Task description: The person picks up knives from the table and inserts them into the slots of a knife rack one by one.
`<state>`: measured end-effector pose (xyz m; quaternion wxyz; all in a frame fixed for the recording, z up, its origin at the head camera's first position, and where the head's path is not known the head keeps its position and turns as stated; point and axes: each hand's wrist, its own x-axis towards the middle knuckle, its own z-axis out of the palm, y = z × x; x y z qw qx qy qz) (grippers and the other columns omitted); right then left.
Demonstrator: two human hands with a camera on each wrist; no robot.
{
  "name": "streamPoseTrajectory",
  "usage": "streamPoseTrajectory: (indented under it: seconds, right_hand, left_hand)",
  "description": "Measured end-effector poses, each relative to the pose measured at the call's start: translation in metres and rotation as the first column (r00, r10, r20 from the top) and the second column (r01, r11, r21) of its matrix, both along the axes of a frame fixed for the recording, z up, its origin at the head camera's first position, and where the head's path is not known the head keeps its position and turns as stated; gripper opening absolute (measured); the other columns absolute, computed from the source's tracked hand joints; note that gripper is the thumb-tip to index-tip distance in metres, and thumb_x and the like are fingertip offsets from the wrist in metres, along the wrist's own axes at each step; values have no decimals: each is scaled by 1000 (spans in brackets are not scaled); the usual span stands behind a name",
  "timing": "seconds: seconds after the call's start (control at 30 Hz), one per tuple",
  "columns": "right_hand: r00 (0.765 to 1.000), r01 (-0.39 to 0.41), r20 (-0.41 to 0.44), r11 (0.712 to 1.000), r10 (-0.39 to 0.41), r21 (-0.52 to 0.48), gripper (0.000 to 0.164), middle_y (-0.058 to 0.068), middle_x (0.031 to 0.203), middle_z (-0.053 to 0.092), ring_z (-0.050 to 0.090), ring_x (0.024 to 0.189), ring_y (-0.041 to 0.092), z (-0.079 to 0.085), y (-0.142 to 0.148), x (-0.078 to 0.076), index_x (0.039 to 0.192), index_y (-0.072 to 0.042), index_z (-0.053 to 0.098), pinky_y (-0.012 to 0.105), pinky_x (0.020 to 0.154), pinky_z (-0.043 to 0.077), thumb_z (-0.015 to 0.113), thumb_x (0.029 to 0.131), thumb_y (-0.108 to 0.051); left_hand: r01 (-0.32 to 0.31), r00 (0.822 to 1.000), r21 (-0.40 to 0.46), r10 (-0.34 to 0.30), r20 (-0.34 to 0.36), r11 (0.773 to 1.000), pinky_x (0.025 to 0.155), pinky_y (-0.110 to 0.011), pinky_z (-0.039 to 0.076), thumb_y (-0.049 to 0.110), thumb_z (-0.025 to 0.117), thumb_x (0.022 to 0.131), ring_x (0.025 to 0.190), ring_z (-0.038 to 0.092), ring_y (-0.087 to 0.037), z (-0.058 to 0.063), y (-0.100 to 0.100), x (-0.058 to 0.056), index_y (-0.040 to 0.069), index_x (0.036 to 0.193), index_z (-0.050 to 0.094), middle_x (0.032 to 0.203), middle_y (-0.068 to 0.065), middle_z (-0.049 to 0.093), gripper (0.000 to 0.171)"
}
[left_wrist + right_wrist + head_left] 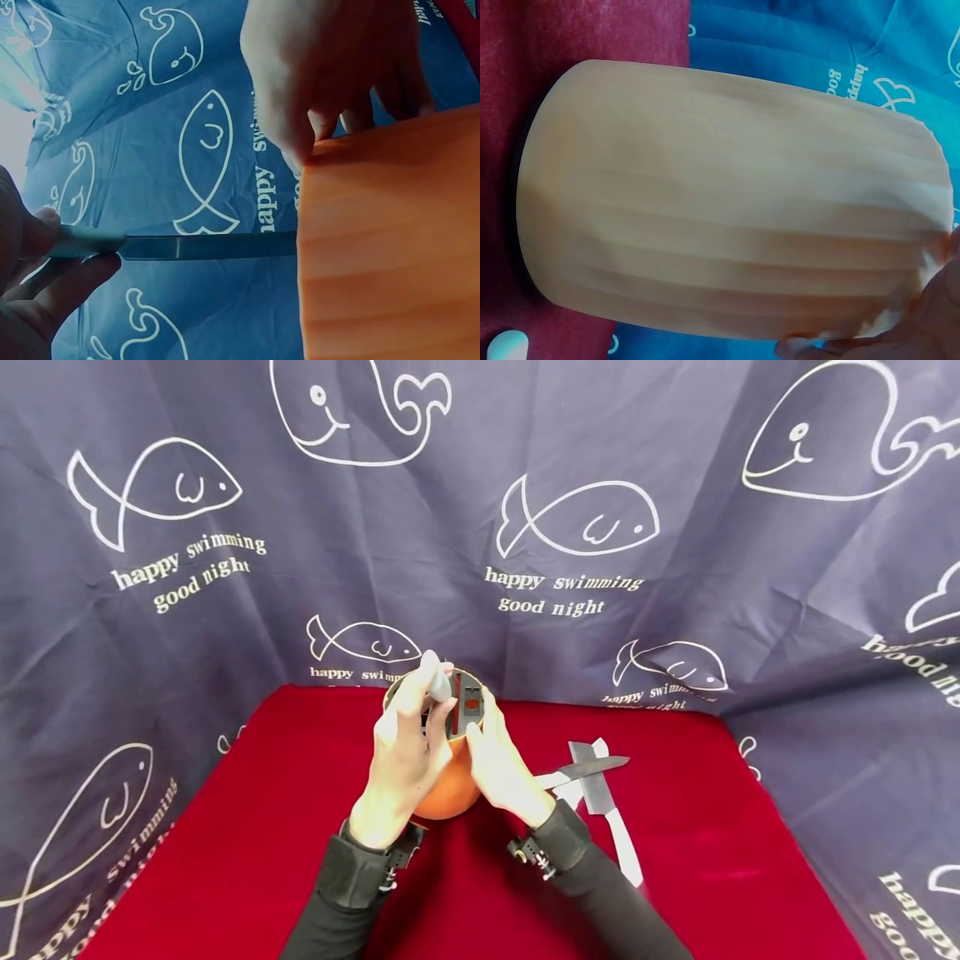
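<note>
The knife (210,247) in your left grip (401,752) has a pale handle (440,687), pinched between your fingers and thumb, and a narrow, straight, grey blade; the blade runs from that grip to the rim of the orange holder (450,785), where its far end is hidden, so its depth cannot be told; the holder, ribbed and rounded, stands on the table (675,843) beneath your left grip; its slotted dark grey top shows red parts beside that grip; your right grip (498,768) holds its upper edge.
</note>
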<state>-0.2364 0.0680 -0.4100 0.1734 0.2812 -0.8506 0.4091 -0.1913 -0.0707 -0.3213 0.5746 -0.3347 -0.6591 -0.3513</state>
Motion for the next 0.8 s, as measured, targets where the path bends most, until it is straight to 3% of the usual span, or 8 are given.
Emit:
streamPoseTrajectory:
  seconds: [0.03,0.2,0.53,0.8]
  right_hand:
    - [1000,5,20,1000,-4,-17,58,20,164,26,33,150,36,0,-1,0,159,4,17,48,123,34,39,107,-12]
    - [999,33,-25,999,-32,39,57,28,160,28,35,147,42,-1,-3,2,155,11,18,51,121,36,39,106,-7]
    - [999,52,2,999,-52,18,59,27,159,29,36,148,38,2,-3,0,157,9,15,48,122,35,38,106,-9]
    - [1000,19,-15,1000,-19,2,59,26,159,30,37,147,37,2,-3,0,157,8,15,48,123,35,39,105,-8]
  left_hand:
    - [-12,1000,1,12,-1,1000,100,-30,55,4,62,97,108,69,-35,0,0,-1,-9,135,44,109,-24,64,43]
    - [-58,998,-12,58,-12,998,98,-42,52,6,61,99,102,70,-35,-1,0,-7,-7,135,47,107,-23,69,41]
    - [-67,996,-68,71,57,995,95,-40,55,5,63,98,100,72,-29,1,0,-24,-3,138,49,96,-16,68,43]
    - [-74,981,-104,91,173,992,95,-39,58,7,63,98,110,72,-27,-1,-1,-33,3,146,45,126,-17,69,51]
